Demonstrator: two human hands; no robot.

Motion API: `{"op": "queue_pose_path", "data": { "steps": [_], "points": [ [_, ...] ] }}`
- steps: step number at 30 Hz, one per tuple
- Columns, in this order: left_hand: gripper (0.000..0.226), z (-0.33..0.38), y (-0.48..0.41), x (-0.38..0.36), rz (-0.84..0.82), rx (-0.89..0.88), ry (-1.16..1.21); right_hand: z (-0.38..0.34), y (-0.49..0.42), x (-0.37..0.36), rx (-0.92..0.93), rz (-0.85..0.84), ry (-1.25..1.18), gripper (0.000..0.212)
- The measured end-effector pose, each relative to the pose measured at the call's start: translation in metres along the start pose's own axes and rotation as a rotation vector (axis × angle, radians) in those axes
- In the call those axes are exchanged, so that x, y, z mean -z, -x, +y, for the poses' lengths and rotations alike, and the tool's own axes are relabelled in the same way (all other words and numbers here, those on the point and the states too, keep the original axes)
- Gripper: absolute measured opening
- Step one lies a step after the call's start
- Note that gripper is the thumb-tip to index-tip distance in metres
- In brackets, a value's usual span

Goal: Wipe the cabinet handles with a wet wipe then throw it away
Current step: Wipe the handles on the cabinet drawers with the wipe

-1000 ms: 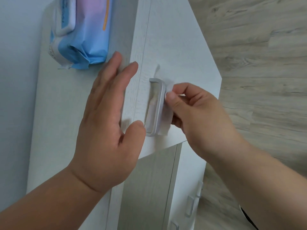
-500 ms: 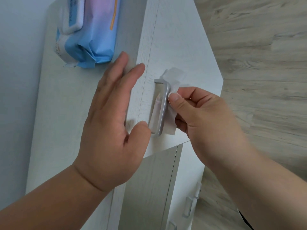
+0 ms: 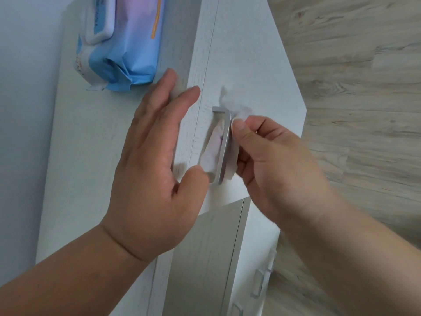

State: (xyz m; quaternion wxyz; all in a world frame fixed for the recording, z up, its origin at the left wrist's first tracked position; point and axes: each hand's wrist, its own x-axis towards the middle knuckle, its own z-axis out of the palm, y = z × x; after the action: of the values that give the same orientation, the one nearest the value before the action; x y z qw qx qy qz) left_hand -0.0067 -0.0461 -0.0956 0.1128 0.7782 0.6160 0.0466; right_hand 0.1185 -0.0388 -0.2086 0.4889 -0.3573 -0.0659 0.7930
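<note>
A silver bar handle [image 3: 224, 142] is fixed to the front of a white cabinet drawer [image 3: 250, 71] that stands pulled out. A white wet wipe [image 3: 210, 153] is wrapped round the handle, part behind the bar and part sticking out above it. My right hand [image 3: 273, 160] pinches the wipe against the bar, thumb on top and fingers curled behind. My left hand [image 3: 150, 160] lies flat with straight fingers on the cabinet top at the drawer's edge, its thumb touching the handle's near end.
A blue pack of wet wipes [image 3: 123, 42] with a white flip lid lies on the cabinet top [image 3: 86, 144] against the wall. Lower drawers with two more silver handles [image 3: 264, 274] show below. Wood-pattern floor [image 3: 353, 87] spreads to the right.
My right hand has slid the wipe along the handle, and more of the wipe now bunches above the bar's far end. My left hand has stayed flat in place.
</note>
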Motion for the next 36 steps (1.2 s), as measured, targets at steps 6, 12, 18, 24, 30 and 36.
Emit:
{"op": "queue_pose_path", "data": {
  "steps": [6,12,18,24,30,36],
  "points": [
    [0.075,0.001,0.001,0.000,-0.001,0.016,0.011,0.002,0.002,0.000,0.000,0.024,0.014,0.010],
    [0.074,0.000,0.001,0.000,0.006,0.015,0.014,0.003,0.002,0.000,-0.046,0.007,0.001,0.012],
    [0.073,0.001,-0.002,0.001,0.003,0.011,0.024,-0.007,-0.003,-0.003,-0.115,-0.029,-0.154,0.021],
    [0.067,0.002,-0.001,0.000,0.031,0.026,0.029,-0.004,0.012,-0.001,-0.173,-0.094,-0.144,0.036],
    [0.074,0.001,-0.001,0.000,0.026,0.027,0.025,-0.029,-0.018,-0.006,-0.166,0.023,-0.103,0.014],
    [0.075,0.000,0.000,-0.001,0.029,0.027,0.025,-0.050,-0.034,-0.011,-0.297,-0.035,0.062,0.015]
  ]
}}
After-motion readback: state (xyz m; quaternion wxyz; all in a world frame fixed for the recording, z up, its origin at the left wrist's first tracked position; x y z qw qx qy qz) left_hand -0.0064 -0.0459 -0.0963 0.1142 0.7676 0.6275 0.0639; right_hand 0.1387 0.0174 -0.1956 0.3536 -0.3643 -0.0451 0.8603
